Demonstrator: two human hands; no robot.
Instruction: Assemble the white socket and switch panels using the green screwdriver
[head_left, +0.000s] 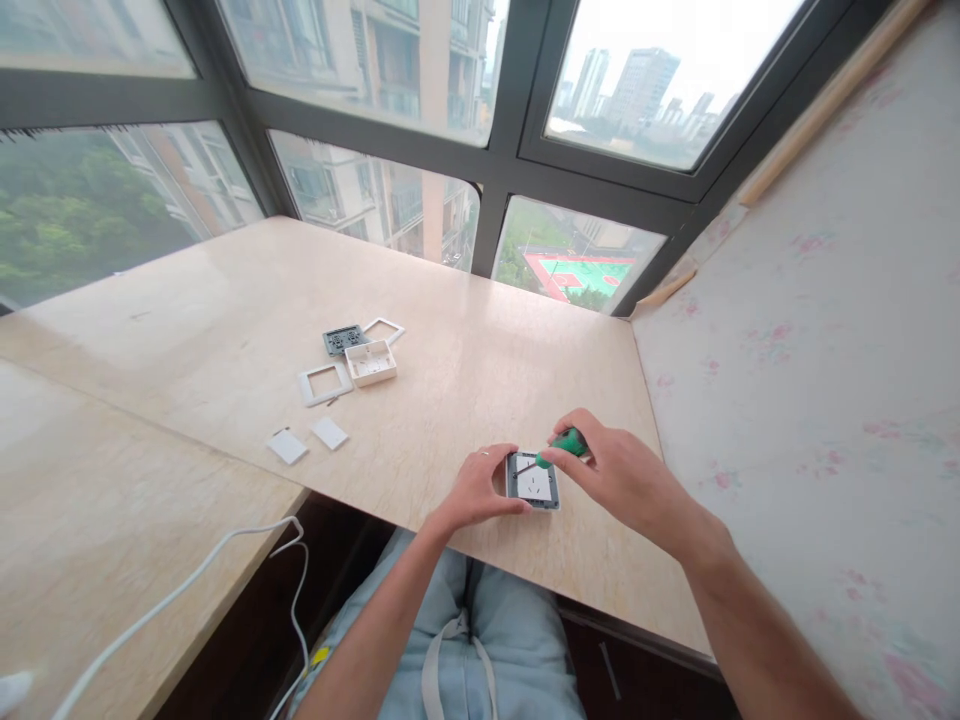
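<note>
A square socket unit (534, 482), white-faced with dark slots and a grey surround, lies face up near the front edge of a pale counter (465, 400), just ahead of the person's lap. From my remote seat, I see the left hand (484, 488) gripping it from the left, thumb at the near edge and fingertips at the far edge. The right hand (622, 480) is closed around the green handle of a screwdriver (570, 443), whose thin shaft slants down to the left side of the grey surround. The tip is too small for me to tell whether it is seated in a screw.

I would bring the shaft more upright, press straight down and turn slowly, since a slanted blade could slip toward the left fingers. The left grip looks well placed to stop the unit twisting; I would leave it there.

Well apart, to the left, lie an open white box (375, 377), a grey module (343, 340), two white frames (304, 390) and two flat white plates (287, 446).
</note>
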